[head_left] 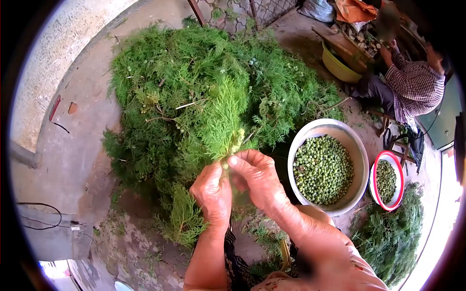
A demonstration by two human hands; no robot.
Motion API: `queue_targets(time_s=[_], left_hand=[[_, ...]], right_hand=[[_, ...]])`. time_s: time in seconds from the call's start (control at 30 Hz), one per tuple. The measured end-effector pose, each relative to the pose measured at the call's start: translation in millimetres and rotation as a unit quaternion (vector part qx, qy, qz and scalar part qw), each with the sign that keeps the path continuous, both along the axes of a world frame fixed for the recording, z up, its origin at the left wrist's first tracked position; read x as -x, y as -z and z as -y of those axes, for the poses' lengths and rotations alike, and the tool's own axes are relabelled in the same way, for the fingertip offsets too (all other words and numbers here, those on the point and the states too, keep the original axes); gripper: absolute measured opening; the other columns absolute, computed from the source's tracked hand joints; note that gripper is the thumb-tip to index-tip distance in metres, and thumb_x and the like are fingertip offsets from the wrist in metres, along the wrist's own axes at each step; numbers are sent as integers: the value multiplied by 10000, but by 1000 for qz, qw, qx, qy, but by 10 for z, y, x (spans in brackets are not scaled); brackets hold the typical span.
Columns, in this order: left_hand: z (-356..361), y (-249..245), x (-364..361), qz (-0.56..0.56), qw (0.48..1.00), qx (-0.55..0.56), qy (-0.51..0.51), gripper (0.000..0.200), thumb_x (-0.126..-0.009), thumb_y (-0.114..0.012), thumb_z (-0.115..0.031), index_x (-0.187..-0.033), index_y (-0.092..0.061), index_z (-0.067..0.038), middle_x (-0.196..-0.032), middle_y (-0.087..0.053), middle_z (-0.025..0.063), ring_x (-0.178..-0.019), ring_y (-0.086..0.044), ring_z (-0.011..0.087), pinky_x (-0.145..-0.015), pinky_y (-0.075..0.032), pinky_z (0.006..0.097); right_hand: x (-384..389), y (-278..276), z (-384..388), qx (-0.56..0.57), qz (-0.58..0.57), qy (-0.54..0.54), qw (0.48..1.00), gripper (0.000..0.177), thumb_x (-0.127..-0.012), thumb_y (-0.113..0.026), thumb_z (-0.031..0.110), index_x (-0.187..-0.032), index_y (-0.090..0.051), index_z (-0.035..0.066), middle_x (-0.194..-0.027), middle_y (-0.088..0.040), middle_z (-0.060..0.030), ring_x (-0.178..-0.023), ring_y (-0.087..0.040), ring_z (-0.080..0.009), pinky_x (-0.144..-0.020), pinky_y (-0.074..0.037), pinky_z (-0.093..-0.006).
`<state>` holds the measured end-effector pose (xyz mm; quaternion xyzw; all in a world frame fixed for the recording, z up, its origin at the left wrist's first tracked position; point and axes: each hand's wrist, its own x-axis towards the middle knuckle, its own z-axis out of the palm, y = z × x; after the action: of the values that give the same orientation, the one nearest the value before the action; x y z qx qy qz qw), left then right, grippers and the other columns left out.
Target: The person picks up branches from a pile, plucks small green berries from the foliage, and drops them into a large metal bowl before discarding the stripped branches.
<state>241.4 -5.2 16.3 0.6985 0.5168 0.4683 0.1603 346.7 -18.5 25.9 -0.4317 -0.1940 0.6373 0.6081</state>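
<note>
A feathery green conifer sprig (224, 116) stands up between my hands, with pale green seed cones (237, 139) along its right side. My left hand (212, 191) is closed in a pinch on the sprig's lower end. From the right, my right hand (257, 175) has its thumb and forefinger closed at the same spot, beside a small green cone; its other fingers curl underneath, partly hidden. Beyond both hands spreads a large heap of conifer branches (165, 82). To the right of my right hand stands a large metal basin (360, 145) holding many loose green cones (323, 169).
A smaller red-rimmed basin (401, 169) with green cones stands further right, near another branch pile (393, 233). At upper right, a seated person (415, 85) in a checked shirt works by a yellow-green tub (337, 65). A black cable (41, 206) lies at left.
</note>
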Motion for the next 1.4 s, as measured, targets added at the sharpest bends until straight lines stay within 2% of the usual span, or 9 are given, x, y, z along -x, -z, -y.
queue_targets(time_s=[0.23,0.53,0.63,0.8,0.93,1.17,1.3,1.37,1.4], left_hand=[[0,-61,8,88,995,55,4,224,-768,-586,90,-987,-618,52,-814,-652,100,-699,-569,96,-624,-465,235],[-31,75,21,128,990,42,-34,218,-771,-595,73,-988,-613,67,-832,-658,113,-709,-581,100,-634,-476,233],[-16,13,43,52,997,32,-37,217,-772,-581,76,-985,-619,52,-821,-657,114,-677,-589,110,-606,-480,240],[8,62,48,-74,997,-15,-36,215,-780,-540,94,-973,-619,43,-768,-641,95,-593,-557,102,-520,-461,242],[-30,106,69,122,991,62,7,222,-785,-500,118,-983,-593,85,-783,-619,84,-634,-532,89,-536,-449,222],[-32,101,134,236,963,122,55,190,-837,-550,17,-1014,-587,75,-853,-610,52,-733,-523,79,-663,-441,213],[-27,114,129,263,956,126,28,176,-814,-644,-88,-943,-631,31,-733,-584,-9,-566,-432,35,-471,-342,188],[-47,-22,146,245,950,191,-11,160,-810,-630,-41,-960,-651,11,-793,-649,26,-701,-520,51,-635,-431,215],[-86,-33,155,313,928,204,0,170,-797,-664,-93,-942,-661,-4,-759,-642,11,-655,-497,52,-585,-400,211]], right_hand=[[3,-50,-1,11,-29,-10,999,96,-868,-561,88,-862,-567,-8,-671,-554,-26,-537,-496,-87,-447,-395,-206],[-2,-22,-26,-14,-144,-43,989,144,-888,-534,123,-974,-527,7,-783,-555,-35,-609,-517,-114,-522,-438,-235],[-27,-69,-25,-7,-137,-74,988,213,-855,-597,159,-987,-512,14,-790,-548,-38,-629,-514,-104,-537,-439,-228],[91,103,-33,-78,54,-21,995,291,-801,-671,162,-977,-503,3,-748,-542,-27,-623,-495,-73,-527,-421,-205],[45,15,-14,-64,63,-52,995,219,-808,-660,125,-921,-528,-8,-693,-537,-11,-539,-474,-63,-492,-403,-191],[-68,-68,-25,-34,-19,-123,992,150,-796,-611,10,-937,-580,-30,-714,-574,-41,-559,-501,-88,-524,-419,-217],[-130,-77,-39,1,-103,-139,985,137,-750,-593,-46,-886,-582,-30,-652,-555,-43,-553,-498,-103,-507,-396,-226],[-150,-69,-40,-8,-126,-160,979,136,-733,-579,-60,-864,-581,-25,-635,-546,-42,-541,-490,-109,-498,-384,-232],[-154,-76,-35,-17,-128,-172,977,134,-728,-573,-62,-856,-580,-23,-633,-544,-43,-535,-485,-111,-494,-379,-235]])
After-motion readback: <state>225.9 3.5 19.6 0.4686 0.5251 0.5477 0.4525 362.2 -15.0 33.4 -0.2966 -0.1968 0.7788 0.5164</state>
